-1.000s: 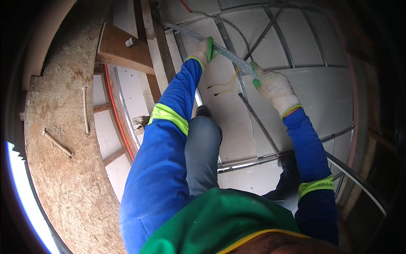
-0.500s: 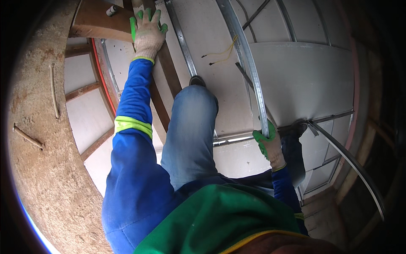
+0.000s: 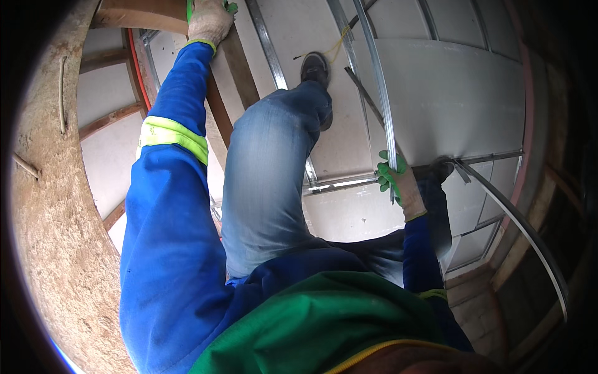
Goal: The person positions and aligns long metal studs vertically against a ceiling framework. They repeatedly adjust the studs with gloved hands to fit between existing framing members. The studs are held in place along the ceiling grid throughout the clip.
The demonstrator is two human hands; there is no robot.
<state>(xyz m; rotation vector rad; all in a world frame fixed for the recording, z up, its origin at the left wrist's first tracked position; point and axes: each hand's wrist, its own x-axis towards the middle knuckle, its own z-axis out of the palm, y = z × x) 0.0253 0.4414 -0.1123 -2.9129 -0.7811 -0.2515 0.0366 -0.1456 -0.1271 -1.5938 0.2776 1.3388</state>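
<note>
My left hand [image 3: 210,23], in a white glove with green fingers, rests at the wooden beam [image 3: 140,14] at the top left. Its fingers look stretched out, though the picture's upper edge cuts most of them off. On the right, my right hand [image 3: 406,188] wears the same kind of glove and grips a long, thin metal profile [image 3: 381,81]. The profile runs from the grip up past the top edge, and its lower end pokes out just below the fingers. My left leg [image 3: 268,156] is bent forward, with its dark shoe [image 3: 316,68] over the white panels.
White panels [image 3: 461,100] in a metal grid lie below me. A loose curved metal strip [image 3: 517,227] hangs at the right. Thin yellow wires [image 3: 339,45] stick up near my shoe. At the left stands a rough wall [image 3: 56,206] with bent rods, beside a red conduit [image 3: 138,71].
My left leg has swung forward, its shoe now farther out over the panels. My left hand appears higher in the picture, still at the beam. The held profile stands steeper.
</note>
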